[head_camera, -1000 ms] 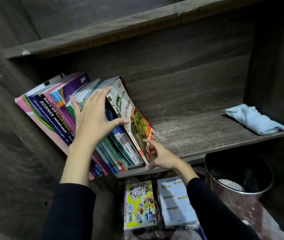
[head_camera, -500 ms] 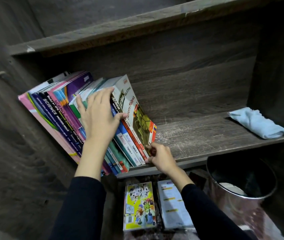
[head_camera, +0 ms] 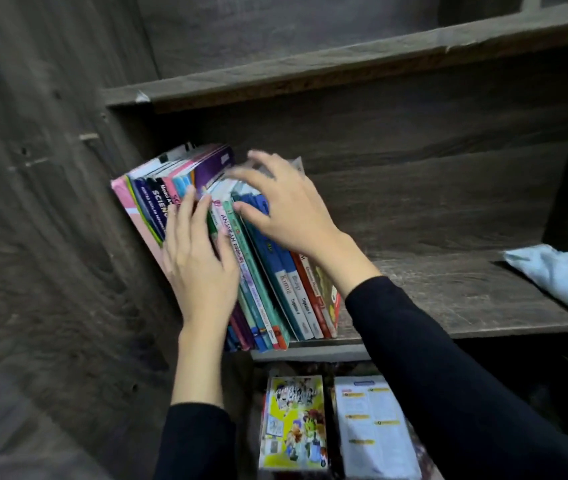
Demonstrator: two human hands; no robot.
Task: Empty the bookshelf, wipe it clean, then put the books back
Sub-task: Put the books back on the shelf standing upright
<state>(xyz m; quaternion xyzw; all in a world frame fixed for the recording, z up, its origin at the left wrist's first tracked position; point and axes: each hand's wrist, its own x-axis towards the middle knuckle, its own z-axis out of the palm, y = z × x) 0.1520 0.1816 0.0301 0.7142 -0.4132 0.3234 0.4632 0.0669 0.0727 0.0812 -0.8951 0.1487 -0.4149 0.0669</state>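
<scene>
A row of colourful books (head_camera: 277,285) leans to the left against the side wall of the dark wooden bookshelf (head_camera: 448,299). My left hand (head_camera: 199,265) presses flat on the spines of the left books, fingers straight. Over the top edges of the middle and right books lies my right hand (head_camera: 286,206), fingers spread and blurred, its thumb on a blue book. A light blue cloth (head_camera: 559,278) sits bunched at the shelf's right end.
Below the shelf lie a yellow comic book (head_camera: 293,420) and a white printed book (head_camera: 376,427), side by side. Another shelf board (head_camera: 344,64) runs above the books. The shelf surface between the books and the cloth is bare wood.
My right hand has risen from the foot of the rightmost book to the tops of the books. The books now stand steeper. My left hand stays on the spines.
</scene>
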